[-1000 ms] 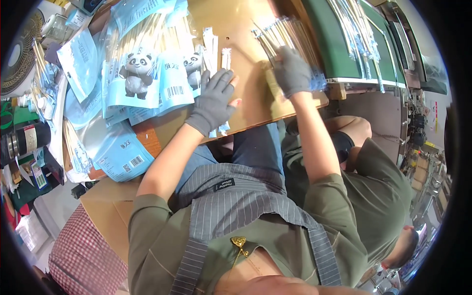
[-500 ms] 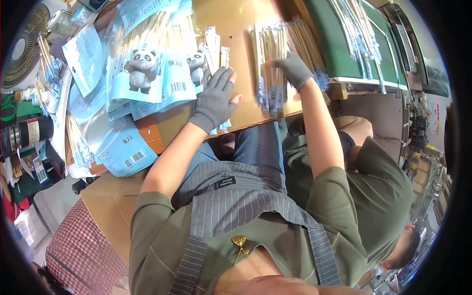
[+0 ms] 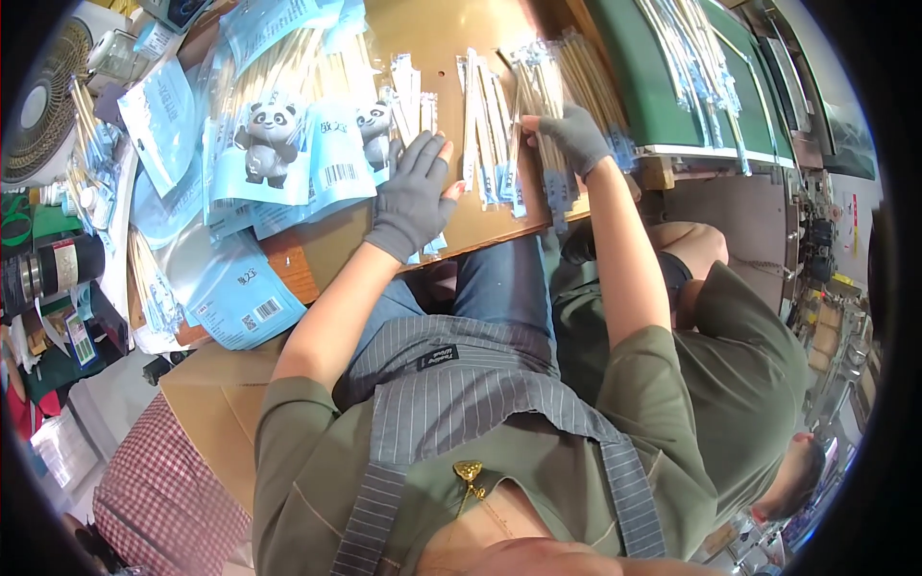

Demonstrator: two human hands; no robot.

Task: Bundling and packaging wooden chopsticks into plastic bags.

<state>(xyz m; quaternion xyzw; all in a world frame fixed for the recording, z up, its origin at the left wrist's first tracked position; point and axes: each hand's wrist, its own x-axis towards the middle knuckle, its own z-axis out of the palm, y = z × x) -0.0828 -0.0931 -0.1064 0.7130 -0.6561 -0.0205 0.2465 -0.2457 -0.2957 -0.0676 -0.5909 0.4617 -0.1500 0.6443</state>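
Observation:
My left hand (image 3: 413, 197), in a grey fingerless glove, lies flat with its fingers stretched over a small pile of wrapped chopsticks (image 3: 407, 101). The chopsticks are slim pale wooden sticks in clear wrappers with blue ends. My right hand (image 3: 579, 142), gloved the same way, is closed around the side of a bunch of wrapped chopsticks (image 3: 540, 84); its lower fingers are partly hidden. Between my hands, a few more wrapped chopsticks (image 3: 492, 144) lie fanned out on the brown board (image 3: 451, 38). Another row of them (image 3: 594, 82) lies just beyond my right hand.
Blue-and-clear panda bags (image 3: 322, 144) filled with sticks are heaped on the left. A green surface (image 3: 634, 86) on the right carries more wrapped sticks (image 3: 691, 67). Another person (image 3: 740, 355) sits close on my right. A fan (image 3: 43, 101) and a dark flask (image 3: 67, 259) stand far left.
The bunch at my right hand has parted: several chopsticks now lie apart to its left, while the rest stay with the hand. My left hand has barely shifted.

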